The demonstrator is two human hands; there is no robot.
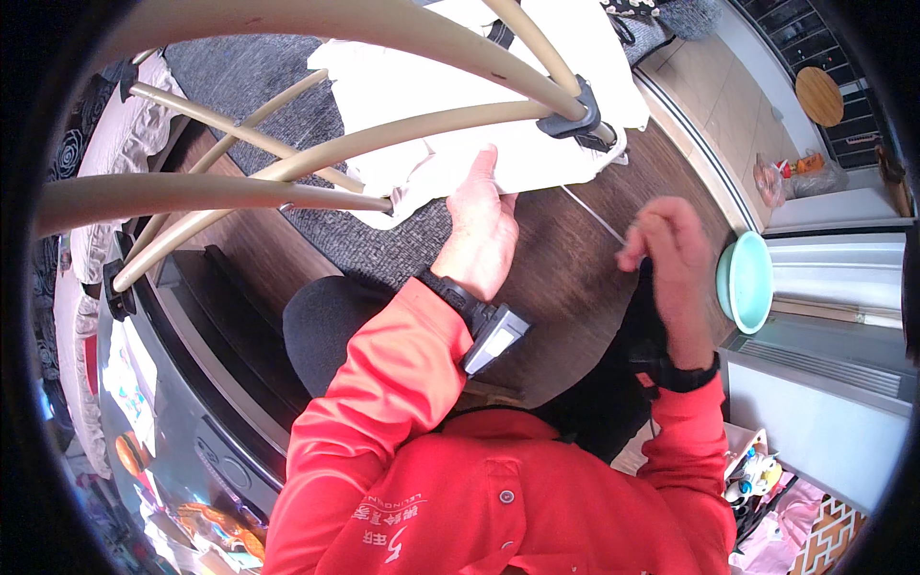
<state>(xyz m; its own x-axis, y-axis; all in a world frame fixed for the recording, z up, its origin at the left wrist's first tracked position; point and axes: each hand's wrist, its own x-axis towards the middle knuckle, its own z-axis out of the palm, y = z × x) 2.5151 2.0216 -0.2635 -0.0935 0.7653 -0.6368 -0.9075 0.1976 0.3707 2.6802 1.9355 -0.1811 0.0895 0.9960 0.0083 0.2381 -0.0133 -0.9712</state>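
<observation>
Far left, we see the beige tubes of a drying rack [220, 192] curving across the top, a dark grey rug [383, 244] beneath. Moving right, the left hand [479, 225] lies flat, fingers together, on a white cloth [537, 105] draped over the rack; it presses rather than grips. A dark clip [573, 120] sits on the tube just beyond. Further right, the right hand [666, 254] is pinched shut, apparently on a thin pale rod or wire [594, 216] running toward the cloth, though we can't be sure what it is. Far right, a mint bowl [747, 280] rests on the floor. The cloth is hung but looks bunched, so we judge the smoothing only partly done.
</observation>
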